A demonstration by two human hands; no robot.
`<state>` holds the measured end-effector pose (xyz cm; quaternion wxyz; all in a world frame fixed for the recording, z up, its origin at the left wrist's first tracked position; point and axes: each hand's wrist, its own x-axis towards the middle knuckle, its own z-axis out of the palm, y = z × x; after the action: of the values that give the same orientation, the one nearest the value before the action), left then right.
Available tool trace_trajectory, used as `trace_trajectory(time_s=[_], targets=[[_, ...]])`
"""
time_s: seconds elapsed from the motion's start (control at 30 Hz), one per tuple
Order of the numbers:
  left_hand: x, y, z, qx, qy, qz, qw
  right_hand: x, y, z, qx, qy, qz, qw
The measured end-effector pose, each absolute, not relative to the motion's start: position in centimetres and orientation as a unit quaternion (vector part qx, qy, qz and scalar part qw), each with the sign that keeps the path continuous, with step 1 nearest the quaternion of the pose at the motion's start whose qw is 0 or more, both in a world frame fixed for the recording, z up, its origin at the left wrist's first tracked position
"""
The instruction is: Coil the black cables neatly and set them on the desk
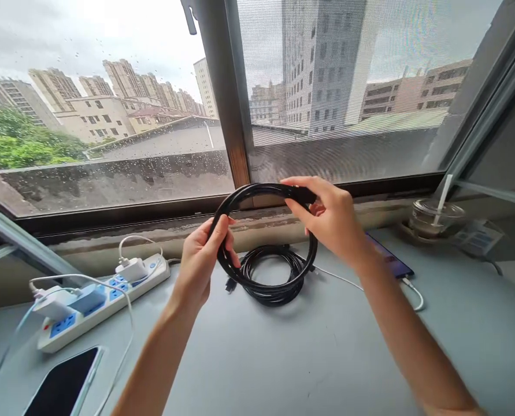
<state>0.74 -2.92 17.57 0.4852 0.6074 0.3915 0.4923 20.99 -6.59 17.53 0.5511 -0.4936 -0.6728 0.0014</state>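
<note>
A black cable [257,193] is wound into a loop and held up in front of the window. My left hand [203,260] is closed round the loop's left side. My right hand [330,216] pinches the loop's top right, near the cable's end. Under the held loop, a second coil of black cable [272,277] lies on the grey sill surface [318,352], with a small plug end showing at its left.
A white power strip [96,300] with white chargers and cords lies at the left. A phone [62,387] rests face up at the lower left. Another phone [391,260] with a white cord lies behind my right wrist. A plastic cup with a straw [434,216] stands at the right.
</note>
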Motion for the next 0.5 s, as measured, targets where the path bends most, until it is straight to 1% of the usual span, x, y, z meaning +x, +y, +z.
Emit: trace_trajectory(time_s=[0.07,0.13,0.2,0.27,0.3,0.4,0.5], targets=[[0.8,-2.4,17.2,0.612,0.409,0.451,0.506,21.6,-5.5,16.1,-0.5,-0.68,0.028,0.535],[0.9,-1.6,16.4,0.623,0.419,0.393,0.531,22.3,-4.2,14.2,-0.523,-0.675,0.099,0.51],[1.0,-0.7,15.3,0.641,0.426,0.33,0.546,23.1,-3.0,12.2,-0.553,-0.675,0.189,0.45],[1.0,0.3,13.9,0.657,0.446,0.277,0.541,23.8,-1.9,10.4,-0.575,-0.674,0.247,0.394],[1.0,0.7,13.1,0.662,0.459,0.254,0.535,24.0,-1.5,9.6,-0.58,-0.677,0.276,0.36],[0.7,1.9,11.0,0.679,0.499,0.202,0.5,24.3,-0.5,7.7,-0.581,-0.685,0.327,0.294],[0.5,2.6,9.3,0.723,0.538,0.161,0.402,24.2,-0.2,6.5,-0.582,-0.695,0.343,0.245]])
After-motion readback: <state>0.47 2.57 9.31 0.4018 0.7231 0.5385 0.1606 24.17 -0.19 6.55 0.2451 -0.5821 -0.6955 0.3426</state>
